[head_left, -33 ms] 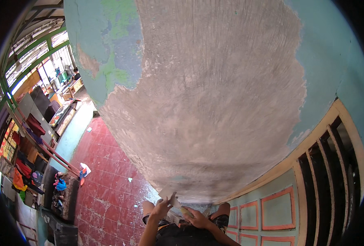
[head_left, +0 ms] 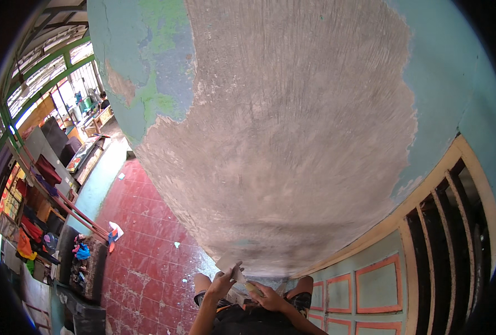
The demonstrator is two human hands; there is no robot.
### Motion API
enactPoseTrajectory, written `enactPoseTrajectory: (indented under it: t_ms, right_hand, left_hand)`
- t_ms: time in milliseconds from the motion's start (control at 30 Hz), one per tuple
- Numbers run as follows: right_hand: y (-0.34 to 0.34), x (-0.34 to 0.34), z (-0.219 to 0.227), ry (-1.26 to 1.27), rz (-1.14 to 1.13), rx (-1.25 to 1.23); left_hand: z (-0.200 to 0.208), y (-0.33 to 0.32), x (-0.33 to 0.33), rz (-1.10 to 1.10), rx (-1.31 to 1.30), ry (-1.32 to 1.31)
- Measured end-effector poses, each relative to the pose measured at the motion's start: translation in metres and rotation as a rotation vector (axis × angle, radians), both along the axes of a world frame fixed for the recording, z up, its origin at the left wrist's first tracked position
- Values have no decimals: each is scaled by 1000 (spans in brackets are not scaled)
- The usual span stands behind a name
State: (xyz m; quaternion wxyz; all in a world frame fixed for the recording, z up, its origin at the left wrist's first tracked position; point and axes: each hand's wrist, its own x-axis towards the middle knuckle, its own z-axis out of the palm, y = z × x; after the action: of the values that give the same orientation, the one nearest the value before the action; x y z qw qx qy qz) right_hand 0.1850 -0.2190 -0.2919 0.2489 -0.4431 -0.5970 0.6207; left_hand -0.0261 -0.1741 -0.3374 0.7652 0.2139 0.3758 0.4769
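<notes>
Low in front of my body, my right hand (head_left: 271, 300) is closed round the pale handle of a putty knife (head_left: 253, 288). Its blade points up and left, toward my left hand (head_left: 220, 285). The fingers of my left hand are bent beside that blade and grip a flat pale plate (head_left: 224, 262), whose exact kind I cannot make out. Both hands are between my bent knees, close to the foot of a wall (head_left: 292, 145). The wall's middle is bare grey-brown plaster, with light blue and green paint left round its edges.
To the left runs a red tiled floor (head_left: 142, 234) with scattered pale flakes. Beyond it stand a dark bench (head_left: 94, 268) with small things on it and hanging clothes (head_left: 27, 240). At right are a panelled door (head_left: 379, 285) and a barred window (head_left: 449, 223). A person (head_left: 104, 101) sits far off.
</notes>
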Motion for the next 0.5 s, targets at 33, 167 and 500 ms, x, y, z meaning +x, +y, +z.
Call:
enactPoseTrajectory:
  t_ms: [33,167,500]
  right_hand:
    - [2,-1,0,24,-9,-1]
    - [5,2,2,29,1,-71]
    - [5,-2,1,13,22,-6]
  left_hand:
    - [5,2,6,-35,52,27]
    - [4,8,11,35,26,-13]
    - [-7,5,-19,9,498,819]
